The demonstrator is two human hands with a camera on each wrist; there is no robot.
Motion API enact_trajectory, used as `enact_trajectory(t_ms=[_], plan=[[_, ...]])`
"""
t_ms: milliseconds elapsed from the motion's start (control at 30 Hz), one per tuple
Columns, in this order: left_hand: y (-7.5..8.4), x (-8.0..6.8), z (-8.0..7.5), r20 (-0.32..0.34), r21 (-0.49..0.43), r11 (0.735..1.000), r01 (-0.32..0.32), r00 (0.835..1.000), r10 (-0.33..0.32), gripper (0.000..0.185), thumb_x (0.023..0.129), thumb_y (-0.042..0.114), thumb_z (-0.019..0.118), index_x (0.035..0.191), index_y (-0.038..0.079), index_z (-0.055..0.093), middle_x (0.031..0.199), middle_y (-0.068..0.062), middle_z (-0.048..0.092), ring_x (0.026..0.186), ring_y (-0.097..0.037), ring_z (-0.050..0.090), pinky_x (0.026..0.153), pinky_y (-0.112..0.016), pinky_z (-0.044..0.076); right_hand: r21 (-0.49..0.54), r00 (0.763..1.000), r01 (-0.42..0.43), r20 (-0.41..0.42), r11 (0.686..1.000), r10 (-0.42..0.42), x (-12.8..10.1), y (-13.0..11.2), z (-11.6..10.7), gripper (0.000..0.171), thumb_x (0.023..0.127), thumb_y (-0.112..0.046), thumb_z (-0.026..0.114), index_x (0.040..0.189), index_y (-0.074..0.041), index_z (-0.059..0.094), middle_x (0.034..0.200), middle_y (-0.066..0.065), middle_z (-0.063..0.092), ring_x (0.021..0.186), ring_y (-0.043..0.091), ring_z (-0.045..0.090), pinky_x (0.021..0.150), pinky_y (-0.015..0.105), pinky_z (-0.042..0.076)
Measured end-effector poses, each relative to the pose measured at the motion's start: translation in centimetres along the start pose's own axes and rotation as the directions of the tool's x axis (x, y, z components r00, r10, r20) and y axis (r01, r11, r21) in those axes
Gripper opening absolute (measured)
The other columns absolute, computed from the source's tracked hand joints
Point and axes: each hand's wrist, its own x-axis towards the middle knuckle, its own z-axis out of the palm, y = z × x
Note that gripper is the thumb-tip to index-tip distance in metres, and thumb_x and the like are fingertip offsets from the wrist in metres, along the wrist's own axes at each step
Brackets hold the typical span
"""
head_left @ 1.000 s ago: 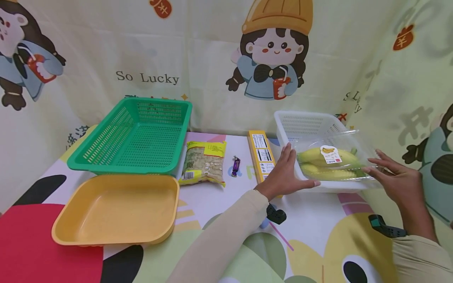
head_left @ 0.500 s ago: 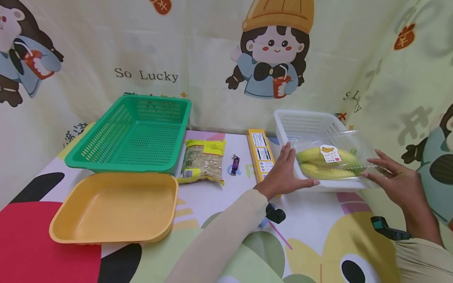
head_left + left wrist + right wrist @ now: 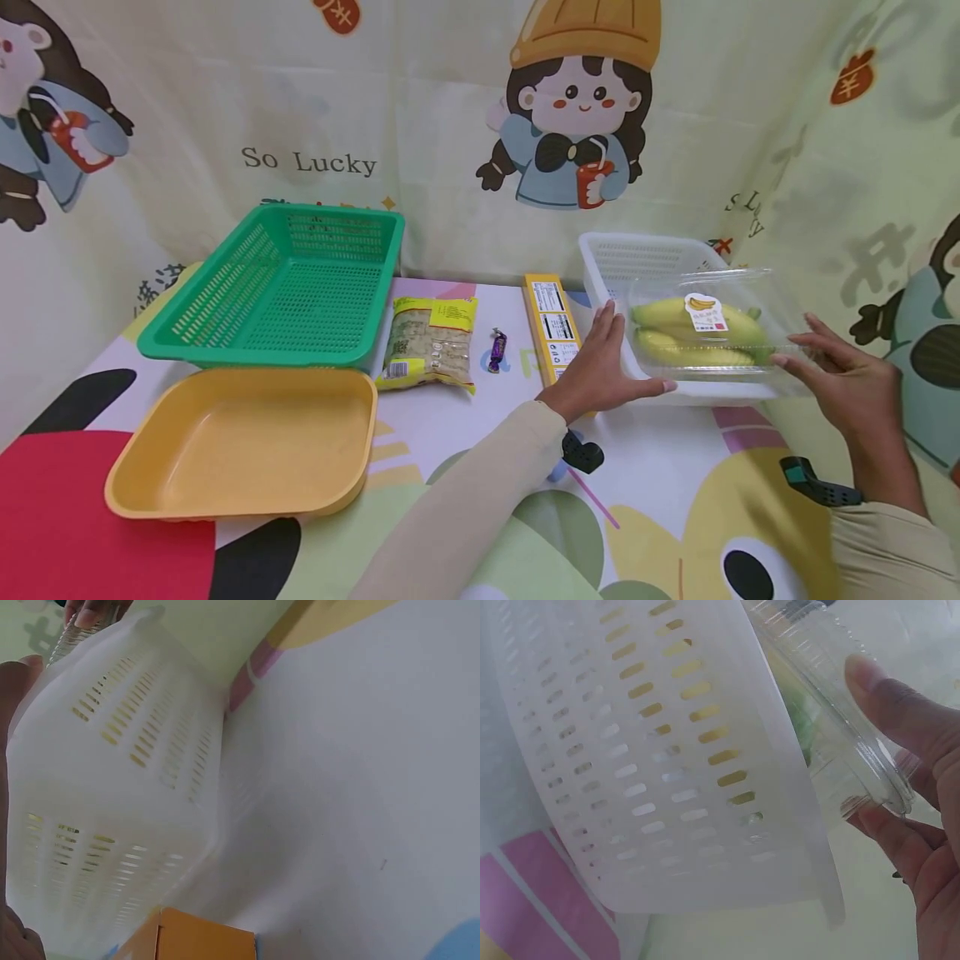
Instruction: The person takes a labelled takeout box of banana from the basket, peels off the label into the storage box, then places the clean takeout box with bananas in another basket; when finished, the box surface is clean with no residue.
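Note:
In the head view, a clear plastic box of bananas (image 3: 697, 333) with a white label lies tilted over the white basket (image 3: 652, 250), its right end sticking out past the rim. My right hand (image 3: 851, 375) pinches that end; the right wrist view shows the thumb above and fingers below the clear box's edge (image 3: 870, 761). At the basket's front left corner rests my left hand (image 3: 600, 367), fingers straight along the side and thumb stretched along the front. Yellow shows through the slots of the basket (image 3: 112, 787) in the left wrist view.
Beside the left hand lies a long orange-yellow box (image 3: 551, 321) with white labels. Further left are a small purple wrapped candy (image 3: 497, 350) and a yellow-printed bag (image 3: 431, 343). A green basket (image 3: 382, 283) stands behind a yellow tub (image 3: 240, 450) at the left.
The box of bananas has tilted a little and shifted slightly up and right, its lid's far edge now higher, with the right hand still pinching it. The left hand stays at the basket corner.

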Motion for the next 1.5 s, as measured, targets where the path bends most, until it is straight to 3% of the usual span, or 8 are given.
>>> enact_trajectory(t_ms=[233,500,733,867,1100,1233,1367,1500], plan=[[0.3,0.2,0.0,0.044,-0.089,0.996,-0.020,0.999,0.024,0.114,0.079,0.064,0.068,0.157,0.015,0.000,0.161,0.004,-0.015,0.144,-0.009,-0.013,0.113,-0.032,0.022,0.037,0.996,-0.049,-0.074,0.998,0.052,-0.3,-0.1,-0.4,0.033,0.078,0.008,0.077,0.110,0.007,0.070,0.138,0.002,0.053,0.125,0.008,0.050,0.085,0.010,0.043],[0.2,0.2,-0.7,0.018,-0.186,0.983,-0.015,1.000,0.018,0.112,0.080,0.062,0.069,0.158,0.018,0.001,0.161,0.005,-0.014,0.144,-0.009,-0.013,0.113,-0.038,0.023,0.143,0.989,0.012,-0.147,0.990,0.009,-0.5,-0.4,0.0,0.031,0.076,0.013,0.076,0.106,0.012,0.070,0.136,0.006,0.056,0.121,0.011,0.055,0.084,0.011,0.045],[0.1,0.7,-2.0,-0.045,-0.130,0.990,-0.054,0.998,0.048,0.111,0.082,0.061,0.067,0.157,0.014,-0.001,0.162,0.003,-0.013,0.145,-0.010,-0.013,0.113,-0.038,0.022,0.413,0.980,0.077,-0.197,0.907,0.007,-1.0,-1.1,0.8,0.026,0.072,0.019,0.076,0.097,0.014,0.071,0.130,0.009,0.061,0.123,0.014,0.055,0.086,0.015,0.046],[0.6,1.2,-2.6,-0.060,-0.137,0.985,-0.100,0.994,0.092,0.111,0.082,0.058,0.069,0.157,0.018,-0.003,0.161,0.005,-0.015,0.144,-0.008,-0.013,0.113,-0.039,0.022,0.478,0.976,0.123,-0.218,0.870,-0.019,-1.1,-1.9,1.0,0.028,0.072,0.020,0.075,0.099,0.016,0.070,0.130,0.011,0.060,0.123,0.017,0.055,0.083,0.016,0.048],[1.7,1.7,-3.5,-0.115,-0.227,0.960,-0.165,0.983,0.142,0.118,0.080,0.052,0.075,0.154,0.027,-0.012,0.157,0.013,-0.024,0.146,-0.016,0.005,0.110,-0.037,0.031,0.578,0.972,0.190,-0.223,0.793,-0.071,-1.3,-3.6,1.9,0.025,0.073,0.023,0.071,0.097,0.023,0.065,0.124,0.018,0.063,0.125,0.022,0.053,0.082,0.020,0.050],[1.9,1.6,-4.1,-0.178,-0.270,0.941,-0.204,0.971,0.160,0.120,0.080,0.044,0.078,0.155,0.022,-0.014,0.158,0.011,-0.021,0.144,-0.007,-0.002,0.112,-0.030,0.024,0.625,0.978,0.181,-0.197,0.759,-0.071,-1.3,-4.1,2.7,0.025,0.073,0.023,0.071,0.097,0.023,0.065,0.118,0.018,0.066,0.125,0.023,0.053,0.081,0.022,0.051],[1.9,1.5,-4.6,-0.219,-0.283,0.928,-0.244,0.958,0.185,0.118,0.082,0.035,0.080,0.156,0.015,-0.011,0.161,0.007,-0.013,0.142,-0.001,-0.005,0.112,-0.023,0.016,0.610,0.984,0.153,-0.169,0.778,-0.061,-1.6,-4.2,3.0,0.030,0.074,0.022,0.071,0.103,0.020,0.066,0.122,0.015,0.065,0.126,0.021,0.052,0.080,0.021,0.051],[1.8,1.3,-4.9,-0.253,-0.263,0.931,-0.253,0.949,0.187,0.116,0.082,0.030,0.080,0.156,0.012,-0.008,0.162,0.003,-0.008,0.144,-0.004,0.000,0.113,-0.024,0.017,0.513,0.991,0.114,-0.118,0.851,-0.062,-1.9,-4.5,3.1,0.039,0.075,0.019,0.072,0.113,0.011,0.067,0.135,0.011,0.057,0.126,0.017,0.052,0.085,0.017,0.048]])
